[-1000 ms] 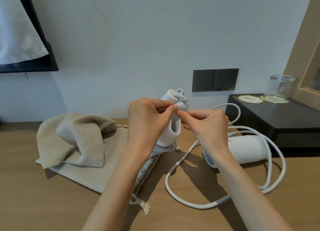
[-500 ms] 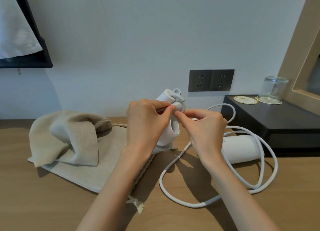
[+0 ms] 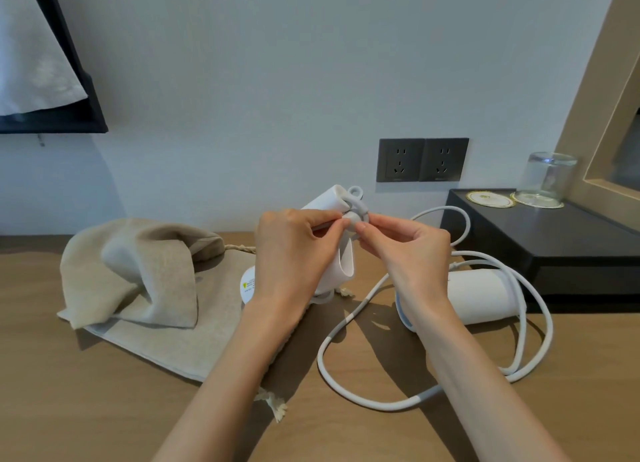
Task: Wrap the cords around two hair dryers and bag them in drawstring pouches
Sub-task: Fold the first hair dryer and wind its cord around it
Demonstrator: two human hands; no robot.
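A white hair dryer stands upright at the middle of the wooden desk. My left hand grips its folded handle. My right hand pinches the cord's end at the dryer's top. A second white hair dryer lies on its side to the right, its long white cord looped loosely over the desk. Two beige drawstring pouches lie at the left: a crumpled one on top of a flat one.
A black raised shelf at the right carries an upturned glass and coasters. Two dark wall sockets sit behind the dryer. A mirror frame rises at the far right. A pouch string's frayed end lies near my left forearm.
Both hands have stayed at the dryer's top, fingers shifting slightly on the cord end. The view has drifted a little; nothing else has moved.
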